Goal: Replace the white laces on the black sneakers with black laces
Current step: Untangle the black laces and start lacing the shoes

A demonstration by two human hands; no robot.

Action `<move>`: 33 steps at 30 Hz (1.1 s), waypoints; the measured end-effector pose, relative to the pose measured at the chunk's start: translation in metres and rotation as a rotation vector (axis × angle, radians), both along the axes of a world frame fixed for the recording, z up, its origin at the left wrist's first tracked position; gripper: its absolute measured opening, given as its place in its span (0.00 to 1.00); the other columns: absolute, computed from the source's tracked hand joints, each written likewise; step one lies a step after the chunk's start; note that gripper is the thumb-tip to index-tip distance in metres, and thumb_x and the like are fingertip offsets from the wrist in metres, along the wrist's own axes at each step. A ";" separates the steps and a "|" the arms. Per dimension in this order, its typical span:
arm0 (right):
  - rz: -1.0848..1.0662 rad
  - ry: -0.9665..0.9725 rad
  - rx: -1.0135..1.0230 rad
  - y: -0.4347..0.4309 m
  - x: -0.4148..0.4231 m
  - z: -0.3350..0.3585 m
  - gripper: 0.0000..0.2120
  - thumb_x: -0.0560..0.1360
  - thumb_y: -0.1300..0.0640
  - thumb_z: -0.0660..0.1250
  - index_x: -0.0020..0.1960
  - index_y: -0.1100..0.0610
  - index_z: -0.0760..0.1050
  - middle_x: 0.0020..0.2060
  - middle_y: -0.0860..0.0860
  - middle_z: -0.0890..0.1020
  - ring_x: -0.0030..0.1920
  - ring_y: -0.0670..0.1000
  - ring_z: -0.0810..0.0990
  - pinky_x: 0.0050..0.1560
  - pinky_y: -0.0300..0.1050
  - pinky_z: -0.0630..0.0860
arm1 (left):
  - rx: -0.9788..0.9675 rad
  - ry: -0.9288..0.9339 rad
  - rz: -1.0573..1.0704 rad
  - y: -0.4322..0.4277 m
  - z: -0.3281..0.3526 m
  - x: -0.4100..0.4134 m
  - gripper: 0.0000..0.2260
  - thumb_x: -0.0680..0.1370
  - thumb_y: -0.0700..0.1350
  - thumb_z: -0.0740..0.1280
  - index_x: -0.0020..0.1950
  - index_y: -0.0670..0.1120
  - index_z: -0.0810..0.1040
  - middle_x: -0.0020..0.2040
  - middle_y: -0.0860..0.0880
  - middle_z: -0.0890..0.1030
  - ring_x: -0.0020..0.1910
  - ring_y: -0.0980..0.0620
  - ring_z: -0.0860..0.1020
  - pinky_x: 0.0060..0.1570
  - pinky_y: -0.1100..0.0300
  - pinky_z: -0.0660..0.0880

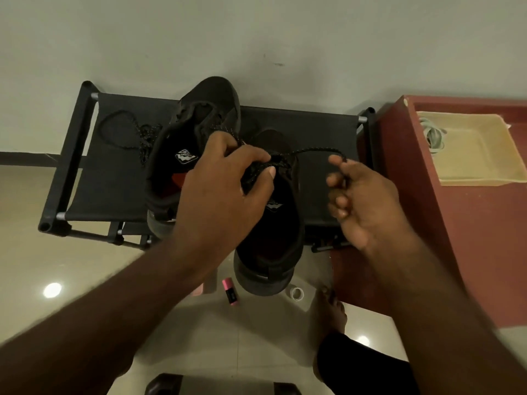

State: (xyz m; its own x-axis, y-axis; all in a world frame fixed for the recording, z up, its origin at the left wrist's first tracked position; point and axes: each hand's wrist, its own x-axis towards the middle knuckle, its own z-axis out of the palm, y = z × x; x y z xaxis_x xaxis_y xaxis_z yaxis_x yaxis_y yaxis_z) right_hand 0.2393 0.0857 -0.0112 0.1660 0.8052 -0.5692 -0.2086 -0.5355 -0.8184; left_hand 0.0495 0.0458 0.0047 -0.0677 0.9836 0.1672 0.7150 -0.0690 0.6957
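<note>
Two black sneakers stand on a black fabric rack [114, 183]. The left sneaker [196, 118] lies further back, and its black lace [125, 135] trails loose over the rack to the left. The right sneaker [271, 238] points away from me, heel over the rack's front edge. My left hand [228, 189] pinches the black lace [273, 166] over its tongue. My right hand [362, 201] grips the other end of that lace, which arcs between the two hands. White laces [433, 135] lie in a beige tray.
The beige tray [479, 166] sits on a red-brown cabinet [470, 238] to the right of the rack. On the tiled floor below lie a pink tube [230, 290] and a small tape roll [296, 293]. My bare foot [330, 312] stands by the cabinet. A wall is behind.
</note>
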 end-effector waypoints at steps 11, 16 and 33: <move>-0.139 -0.074 0.253 0.003 0.001 -0.002 0.10 0.84 0.50 0.60 0.50 0.54 0.76 0.38 0.48 0.84 0.32 0.45 0.78 0.30 0.38 0.72 | -0.437 0.592 -0.070 0.003 0.029 0.003 0.26 0.79 0.65 0.57 0.72 0.54 0.68 0.68 0.45 0.69 0.59 0.43 0.76 0.53 0.51 0.75; -0.054 -0.180 0.225 0.005 -0.017 -0.007 0.09 0.81 0.52 0.66 0.46 0.54 0.81 0.28 0.42 0.77 0.29 0.40 0.72 0.30 0.36 0.72 | -0.246 0.417 -0.112 0.021 0.044 0.009 0.19 0.79 0.63 0.59 0.60 0.54 0.79 0.55 0.49 0.72 0.47 0.50 0.75 0.46 0.57 0.73; 0.160 -0.174 0.142 -0.017 -0.023 -0.010 0.09 0.80 0.53 0.68 0.42 0.55 0.77 0.33 0.48 0.81 0.33 0.43 0.77 0.35 0.37 0.77 | -0.153 0.292 -0.001 -0.036 -0.015 0.038 0.16 0.74 0.53 0.70 0.60 0.49 0.79 0.64 0.47 0.68 0.60 0.48 0.68 0.55 0.50 0.71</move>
